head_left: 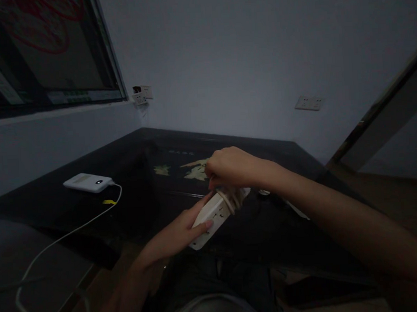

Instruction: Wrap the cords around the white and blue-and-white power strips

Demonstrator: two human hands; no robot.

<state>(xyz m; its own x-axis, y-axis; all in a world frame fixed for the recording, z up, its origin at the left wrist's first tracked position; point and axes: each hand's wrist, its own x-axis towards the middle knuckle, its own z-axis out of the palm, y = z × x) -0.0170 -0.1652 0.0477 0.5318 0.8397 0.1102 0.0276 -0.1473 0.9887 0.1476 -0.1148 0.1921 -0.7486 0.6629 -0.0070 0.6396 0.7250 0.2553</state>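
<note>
Head view, nearest first: gripping a strip (218, 210) aslant in the left hand (183, 229), over the near part of the tabletop (140, 178). Pressing the left thumb across the socket face, with the other fingers wrapped along the far side, probably to stop any twisting. Holding by the lower end, apparently to give room for the cord (231, 199) looped around the upper end. Reaching over those loops with the right hand (226, 166), fingers curled and seemingly pinching the cord; hard to be certain with the fingertips so dim. Working close together, likely to let one hand steady the strip against any tug from the other.

Passing the right forearm above a silvery thing (264, 192) and a white thing (298, 210), both too hidden to name. Farther left, showing a device (87, 182) laid flat, well apart from the hands, with a cable (64, 236) trailing off the near edge past a yellow tag (109, 202). Beyond, showing leaf prints (195, 171), then outlets (309, 103) fixed on the wall (225, 71).
</note>
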